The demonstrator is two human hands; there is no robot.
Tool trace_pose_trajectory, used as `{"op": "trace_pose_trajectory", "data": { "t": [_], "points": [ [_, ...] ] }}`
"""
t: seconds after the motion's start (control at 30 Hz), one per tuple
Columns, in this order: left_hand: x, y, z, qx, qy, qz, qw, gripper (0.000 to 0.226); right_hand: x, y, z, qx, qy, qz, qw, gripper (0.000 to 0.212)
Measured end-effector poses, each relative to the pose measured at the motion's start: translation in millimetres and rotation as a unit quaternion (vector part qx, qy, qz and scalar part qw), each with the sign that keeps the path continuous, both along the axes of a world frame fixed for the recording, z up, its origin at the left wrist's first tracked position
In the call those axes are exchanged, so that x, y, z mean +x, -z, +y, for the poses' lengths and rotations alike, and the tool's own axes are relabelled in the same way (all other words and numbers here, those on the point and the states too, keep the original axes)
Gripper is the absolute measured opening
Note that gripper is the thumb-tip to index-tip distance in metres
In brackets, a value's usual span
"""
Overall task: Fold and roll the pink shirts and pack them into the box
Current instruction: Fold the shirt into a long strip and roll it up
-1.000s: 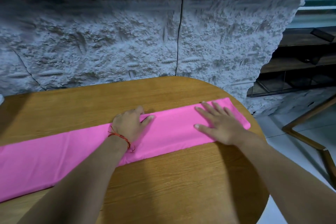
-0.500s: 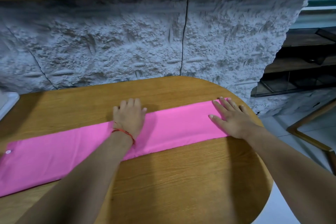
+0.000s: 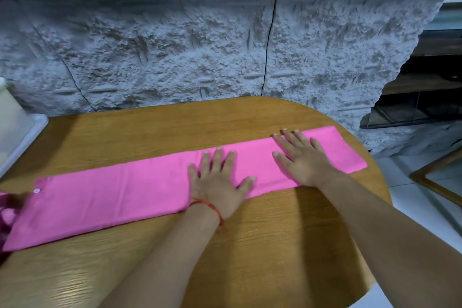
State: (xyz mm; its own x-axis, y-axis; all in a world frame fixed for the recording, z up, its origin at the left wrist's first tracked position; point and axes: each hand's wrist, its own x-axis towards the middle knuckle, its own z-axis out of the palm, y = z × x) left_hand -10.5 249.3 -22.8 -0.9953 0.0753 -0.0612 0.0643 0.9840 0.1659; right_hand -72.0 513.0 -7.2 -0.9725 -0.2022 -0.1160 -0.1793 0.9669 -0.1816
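No text, label, brand, number or sign can be read anywhere in the head view: none on the fabric, the furniture or the wall.

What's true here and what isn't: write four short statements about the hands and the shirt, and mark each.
1. The left hand and right hand lie flat, fingers spread, on the pink shirt. True.
2. The shirt is rolled into a bundle. False: it lies flat as a long folded strip.
3. The right wrist wears a bracelet. False: the red cord bracelet is on the left wrist.
4. A white button shows near the shirt's left end. True.
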Motion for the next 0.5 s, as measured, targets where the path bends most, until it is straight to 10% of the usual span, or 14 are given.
{"op": "trace_pose_trajectory", "data": {
  "t": [0.5],
  "points": [
    [81.3,-15.5,-265.1,-0.025,-0.235,-0.054,0.97,0.104,6.8,-7.8,9.9,0.028,0.046,-0.018,0.998,0.086]
  ]
}}
